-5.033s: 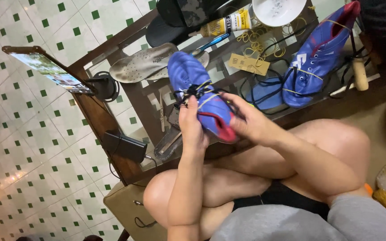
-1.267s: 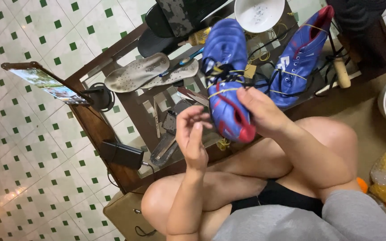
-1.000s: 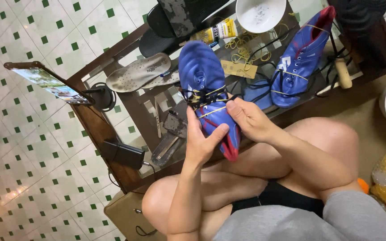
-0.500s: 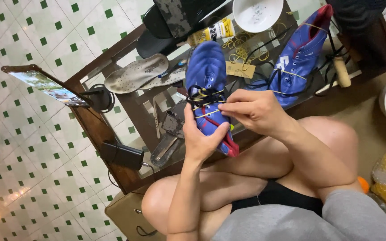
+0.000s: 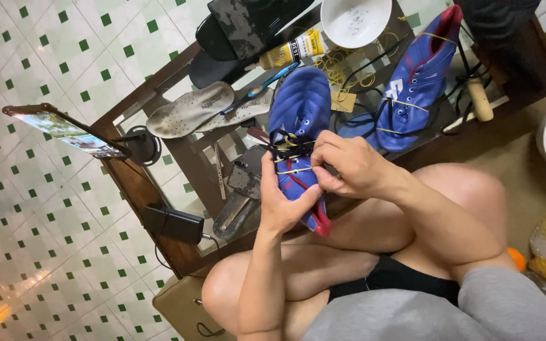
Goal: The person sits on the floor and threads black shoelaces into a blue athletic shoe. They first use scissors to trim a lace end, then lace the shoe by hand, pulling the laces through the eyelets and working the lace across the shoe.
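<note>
Left hand (image 5: 284, 205) wraps the blue shoe (image 5: 298, 136) from below, fingers curled on its side. Right hand (image 5: 349, 165) pinches closed on the black laces (image 5: 284, 146) mid-shoe. Shoe held over the knees, before the glass table (image 5: 188, 161); second blue shoe (image 5: 415, 79) lies on the table beyond.

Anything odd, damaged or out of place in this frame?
Yes: both blue shoes are bound with yellow rubber bands, the one in the hands and the one on the table. Two loose insoles lie out of the shoes. Loose rubber bands are scattered beside a white bowl.
</note>
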